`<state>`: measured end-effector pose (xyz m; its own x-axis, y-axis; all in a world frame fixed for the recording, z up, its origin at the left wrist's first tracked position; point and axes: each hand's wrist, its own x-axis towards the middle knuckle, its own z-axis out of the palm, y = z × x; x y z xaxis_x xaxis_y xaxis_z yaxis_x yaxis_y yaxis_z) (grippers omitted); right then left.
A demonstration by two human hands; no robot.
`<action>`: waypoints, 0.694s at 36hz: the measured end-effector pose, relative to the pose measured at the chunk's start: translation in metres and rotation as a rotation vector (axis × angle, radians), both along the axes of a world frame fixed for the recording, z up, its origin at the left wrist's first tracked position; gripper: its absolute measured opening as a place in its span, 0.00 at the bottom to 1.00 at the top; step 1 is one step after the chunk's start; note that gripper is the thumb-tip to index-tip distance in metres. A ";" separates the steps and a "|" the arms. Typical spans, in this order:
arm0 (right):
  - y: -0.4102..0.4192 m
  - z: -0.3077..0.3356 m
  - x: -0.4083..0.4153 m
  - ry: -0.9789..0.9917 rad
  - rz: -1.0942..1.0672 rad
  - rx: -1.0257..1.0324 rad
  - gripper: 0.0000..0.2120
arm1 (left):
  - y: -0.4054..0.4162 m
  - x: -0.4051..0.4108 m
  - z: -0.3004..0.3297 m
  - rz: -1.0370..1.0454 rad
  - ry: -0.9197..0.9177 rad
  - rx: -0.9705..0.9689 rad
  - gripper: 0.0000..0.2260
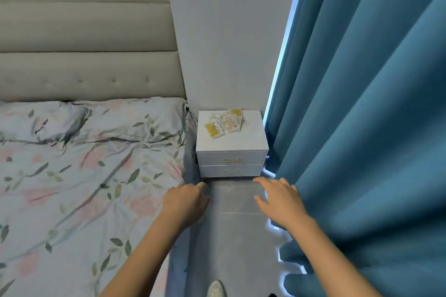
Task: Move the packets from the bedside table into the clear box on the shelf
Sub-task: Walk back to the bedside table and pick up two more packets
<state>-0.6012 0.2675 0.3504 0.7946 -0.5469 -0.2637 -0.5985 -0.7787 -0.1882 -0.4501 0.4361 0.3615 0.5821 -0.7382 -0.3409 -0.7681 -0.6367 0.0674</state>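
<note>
Nothing is moved yet: the packets [225, 123], a loose overlapping heap of flat, glossy sachets in yellow and pale pink, all lie on the bedside table [251, 138], well ahead of your grips. Your left hand [185, 202] hangs loosely curled and your right hand [280, 202] is spread flat, both released and holding nothing. The smooth white surface tops two brass-handled drawers [231, 164]. Neither shelf nor clear box shows.
</note>
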 end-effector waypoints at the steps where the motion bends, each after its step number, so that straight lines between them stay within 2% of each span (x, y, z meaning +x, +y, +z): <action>1: -0.010 0.000 0.013 0.000 -0.014 0.006 0.22 | -0.010 0.015 0.000 -0.002 0.006 -0.002 0.18; 12: -0.130 -0.022 0.142 0.058 -0.040 0.042 0.21 | -0.117 0.144 -0.037 -0.003 0.043 0.016 0.17; 21: -0.269 -0.057 0.264 0.001 -0.037 0.120 0.19 | -0.238 0.245 -0.079 0.093 0.034 -0.057 0.18; 25: -0.320 -0.070 0.310 0.047 -0.025 0.139 0.18 | -0.283 0.288 -0.091 0.165 0.041 -0.090 0.17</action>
<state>-0.2910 -0.0524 0.2807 0.7663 -0.5216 -0.3751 -0.6278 -0.7321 -0.2645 -0.1619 0.1530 0.2708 0.6847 -0.6622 -0.3043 -0.6490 -0.7440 0.1590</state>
